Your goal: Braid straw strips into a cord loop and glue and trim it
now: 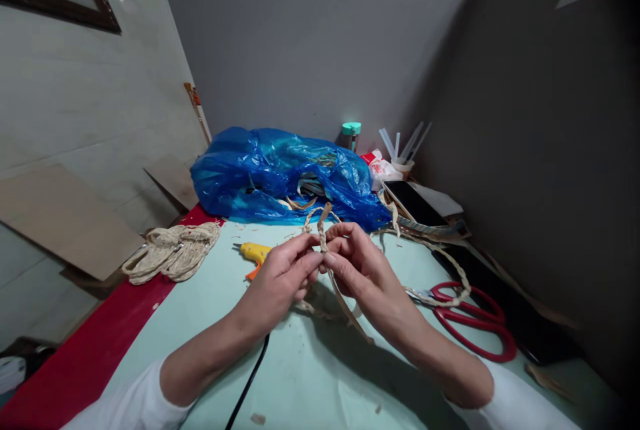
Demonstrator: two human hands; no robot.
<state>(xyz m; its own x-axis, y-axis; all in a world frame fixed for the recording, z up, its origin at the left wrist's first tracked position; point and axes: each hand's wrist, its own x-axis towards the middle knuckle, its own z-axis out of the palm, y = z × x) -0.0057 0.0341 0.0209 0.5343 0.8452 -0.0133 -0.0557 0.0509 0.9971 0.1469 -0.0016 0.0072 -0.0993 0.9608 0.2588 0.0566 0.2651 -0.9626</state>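
Note:
Between my two hands, above the middle of the table, is a braided straw cord (323,238) with a loose brown strip end standing up. My left hand (289,269) pinches it from the left, thumb and forefinger closed on the braid. From the right, my right hand (361,269) grips the same braid, its thumb tip meeting the left one. A flat loose strip (345,307) hangs down below the fingers. More of the cord (463,270) runs off to the right and loops over the scissors. Just behind my left hand lies a yellow glue gun (256,252), partly hidden.
A blue plastic bag (280,163) of straw sits at the back. Red-handled scissors (480,323) lie right, near a dark phone (415,203). Two woven straw soles (175,250) rest at left. Glue sticks (405,143) stand in a cup. A black cable (249,383) crosses the front.

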